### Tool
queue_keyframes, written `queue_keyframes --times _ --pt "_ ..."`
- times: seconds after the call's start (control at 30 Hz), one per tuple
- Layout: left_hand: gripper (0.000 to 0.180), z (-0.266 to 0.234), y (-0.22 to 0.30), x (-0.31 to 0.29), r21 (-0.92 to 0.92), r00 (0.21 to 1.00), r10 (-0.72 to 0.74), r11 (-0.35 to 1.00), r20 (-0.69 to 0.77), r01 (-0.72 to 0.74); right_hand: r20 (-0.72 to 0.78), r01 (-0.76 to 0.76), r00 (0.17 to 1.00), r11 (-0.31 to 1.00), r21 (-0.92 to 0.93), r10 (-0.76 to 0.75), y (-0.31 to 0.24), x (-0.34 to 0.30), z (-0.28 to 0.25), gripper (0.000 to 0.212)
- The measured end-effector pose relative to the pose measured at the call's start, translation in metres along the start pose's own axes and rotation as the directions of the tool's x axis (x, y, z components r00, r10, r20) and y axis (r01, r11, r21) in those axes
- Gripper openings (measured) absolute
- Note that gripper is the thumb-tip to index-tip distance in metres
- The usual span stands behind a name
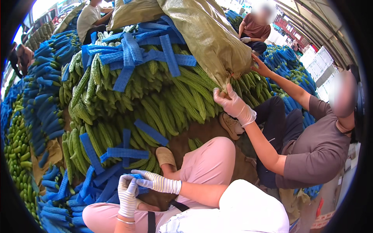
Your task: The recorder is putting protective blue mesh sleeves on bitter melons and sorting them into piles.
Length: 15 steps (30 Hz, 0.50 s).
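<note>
The left hand (127,196) and right hand (149,179), both in white knit gloves with thin grey stripes, meet over a blue foam-mesh sleeve (140,183) just below the big heap of ridged, warty green bitter gourds (155,97). The right fingers lie stretched out together across the sleeve; the left fingers curl up against it from beneath. How firmly either hand grips cannot be told, since the gloves cover most of the soft netted tube.

Loose flat blue mesh sleeves (128,54) lie on top of the heap, and more at its foot. To the right of the heap, a co-worker's hand in a thin translucent glove (233,105) pinches the mouth of a shiny olive woven plastic sack (210,35); its contents are hidden. Left of the heap, sleeved gourds (46,97) are stacked in rows, bent by the lens rim.
</note>
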State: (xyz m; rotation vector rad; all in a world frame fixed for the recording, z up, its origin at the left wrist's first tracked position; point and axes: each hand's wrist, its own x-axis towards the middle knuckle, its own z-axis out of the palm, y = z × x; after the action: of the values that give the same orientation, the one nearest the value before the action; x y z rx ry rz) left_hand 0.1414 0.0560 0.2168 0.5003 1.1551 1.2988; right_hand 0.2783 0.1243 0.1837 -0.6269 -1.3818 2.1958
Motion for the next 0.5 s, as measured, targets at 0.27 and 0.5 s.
queue_keyframes --times 0.27,0.5 --pt "0.029 -0.004 -0.029 0.001 0.424 0.930 0.351 0.862 -0.106 -0.277 -0.066 0.022 0.997 0.937 -0.349 -0.048 0.051 0.010 0.003 0.057" --pt "0.023 -0.010 -0.036 0.005 0.435 0.936 0.324 0.869 -0.139 -0.237 -0.080 0.028 0.995 0.945 -0.325 -0.057 0.043 0.005 0.002 0.052"
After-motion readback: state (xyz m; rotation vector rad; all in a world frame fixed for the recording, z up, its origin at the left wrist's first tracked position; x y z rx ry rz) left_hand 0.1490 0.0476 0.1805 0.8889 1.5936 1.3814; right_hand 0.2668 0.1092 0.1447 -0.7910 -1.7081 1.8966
